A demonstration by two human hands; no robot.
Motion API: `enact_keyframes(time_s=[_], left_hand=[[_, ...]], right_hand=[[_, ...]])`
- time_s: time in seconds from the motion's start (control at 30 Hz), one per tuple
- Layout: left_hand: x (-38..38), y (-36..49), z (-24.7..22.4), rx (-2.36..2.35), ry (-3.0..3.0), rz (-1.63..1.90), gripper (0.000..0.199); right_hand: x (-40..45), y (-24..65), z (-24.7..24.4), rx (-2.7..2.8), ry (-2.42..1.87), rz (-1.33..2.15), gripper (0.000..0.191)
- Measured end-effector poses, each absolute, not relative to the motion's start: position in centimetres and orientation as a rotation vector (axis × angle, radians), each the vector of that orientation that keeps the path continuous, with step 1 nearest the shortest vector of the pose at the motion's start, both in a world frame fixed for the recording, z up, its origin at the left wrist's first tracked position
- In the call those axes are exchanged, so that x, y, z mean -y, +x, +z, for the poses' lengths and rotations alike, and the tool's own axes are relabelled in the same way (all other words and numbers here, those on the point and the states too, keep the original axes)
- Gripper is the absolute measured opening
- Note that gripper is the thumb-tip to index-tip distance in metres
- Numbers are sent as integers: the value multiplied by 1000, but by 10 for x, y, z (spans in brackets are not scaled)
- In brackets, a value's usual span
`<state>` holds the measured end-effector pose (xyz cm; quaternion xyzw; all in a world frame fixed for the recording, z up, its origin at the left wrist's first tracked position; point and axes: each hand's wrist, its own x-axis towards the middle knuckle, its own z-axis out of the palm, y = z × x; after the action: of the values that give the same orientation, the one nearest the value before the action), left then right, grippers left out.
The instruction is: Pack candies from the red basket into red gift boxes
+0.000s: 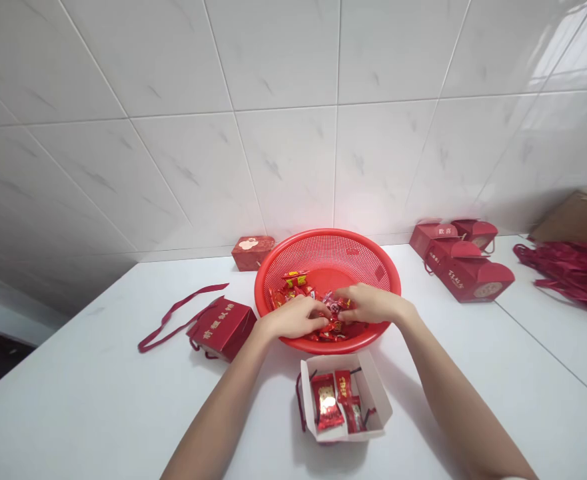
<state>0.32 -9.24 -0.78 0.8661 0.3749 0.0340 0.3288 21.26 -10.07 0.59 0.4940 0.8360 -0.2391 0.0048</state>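
A round red plastic basket (326, 235) holds several shiny wrapped candies (297, 280), mostly red, heaped on its left and near side. Over its near rim, my left hand (296, 316) reaches in with its fingers curled around candies. From the other side, my right hand (373, 303) bends its thumb and fingers around candies near the middle of the heap. Some fingertips are hidden among the wrappers. Just below the basket stands an open gift box (379, 393) with white inner walls, holding a few red packets (327, 402).
Left of the basket lies a closed dark red box (223, 327) beside a loose ribbon (166, 320). A small red box (253, 253) stands behind it. Several red boxes (466, 270) are at the right, near heaped ribbons (573, 277) and brown cardboard (576, 217). A tiled wall (288, 160) backs the white table (108, 400).
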Motion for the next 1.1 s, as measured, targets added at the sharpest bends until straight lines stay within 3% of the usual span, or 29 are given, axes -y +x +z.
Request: enact_keyframes(time_s=[0.27, 0.4, 0.57, 0.7, 0.8, 0.97, 1.1], left_hand=[[91, 4, -13, -1055, 2226, 122, 39], [92, 7, -12, -1069, 2235, 19, 39], [93, 7, -13, -1090, 2289, -17, 43], [94, 8, -14, -1158, 2271, -42, 55], [96, 8, -13, -1178, 2254, -77, 59], [94, 8, -13, -1122, 2268, -73, 51], [92, 6, -12, -1044, 2286, -17, 43]], right_hand=[[91, 203, -14, -2530, 1570, -746, 41], [90, 203, -16, -2572, 1578, -662, 32], [92, 201, -14, -2570, 1628, -556, 7], [92, 201, -12, -2560, 1693, -470, 15], [91, 202, -13, -2573, 1652, -510, 11], [90, 201, -16, -2498, 1632, -728, 33], [93, 200, -16, -2504, 1659, -711, 30]])
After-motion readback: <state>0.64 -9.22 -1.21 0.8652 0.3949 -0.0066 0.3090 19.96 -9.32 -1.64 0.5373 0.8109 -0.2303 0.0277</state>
